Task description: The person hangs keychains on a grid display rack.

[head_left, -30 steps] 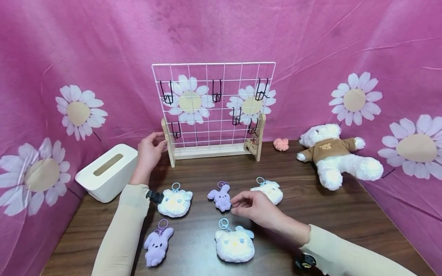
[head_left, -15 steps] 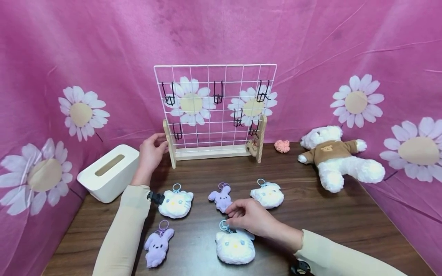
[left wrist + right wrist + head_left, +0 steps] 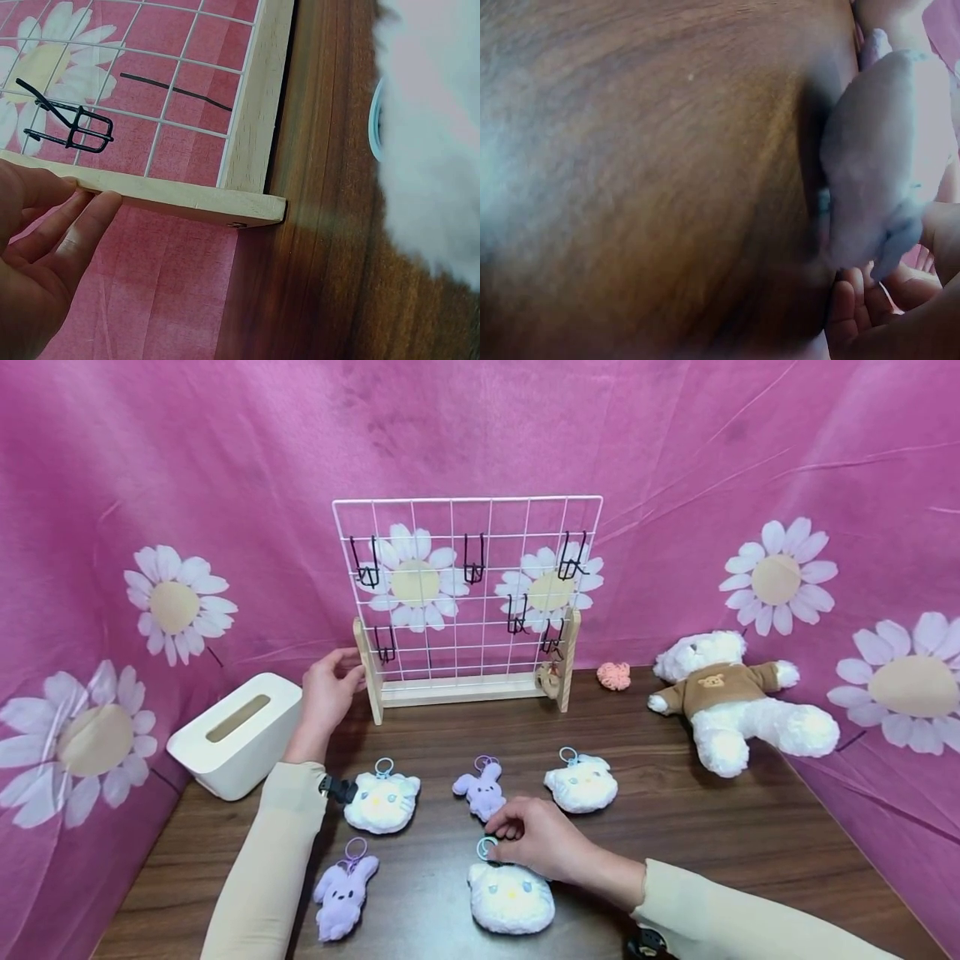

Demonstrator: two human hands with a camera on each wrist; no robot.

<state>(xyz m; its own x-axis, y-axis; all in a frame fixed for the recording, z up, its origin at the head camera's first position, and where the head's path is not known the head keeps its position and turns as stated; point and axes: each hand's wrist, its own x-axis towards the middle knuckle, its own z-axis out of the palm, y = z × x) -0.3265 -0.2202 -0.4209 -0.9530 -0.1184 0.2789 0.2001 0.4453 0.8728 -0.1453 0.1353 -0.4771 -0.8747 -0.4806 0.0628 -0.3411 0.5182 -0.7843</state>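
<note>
My left hand [image 3: 330, 687] grips the left wooden post of a white wire grid rack [image 3: 453, 693], thumb and fingertips against the post [image 3: 195, 196] in the left wrist view. Several black hooks hang on the grid, such as one hook [image 3: 473, 560] at top centre. My right hand [image 3: 543, 839] has its thumb and fingertips at the light blue ring [image 3: 484, 845] of a white cat plush keychain [image 3: 512, 900] lying at the front. In the right wrist view the curled fingers [image 3: 844, 304] are beside the plush [image 3: 885, 142]. A purple rabbit plush keychain [image 3: 483, 791] lies just behind the fingertips.
Two more cat keychains lie at left [image 3: 382, 803] and right [image 3: 582, 785], and another purple rabbit [image 3: 343, 900] at front left. A white tissue box [image 3: 247, 752] stands at left. A pink heart [image 3: 613, 675] and a white teddy bear [image 3: 720, 689] lie at right.
My right hand has moved down and left from beside the purple rabbit to the ring of the front cat keychain, and its fingers have drawn in. The left hand stays on the post.
</note>
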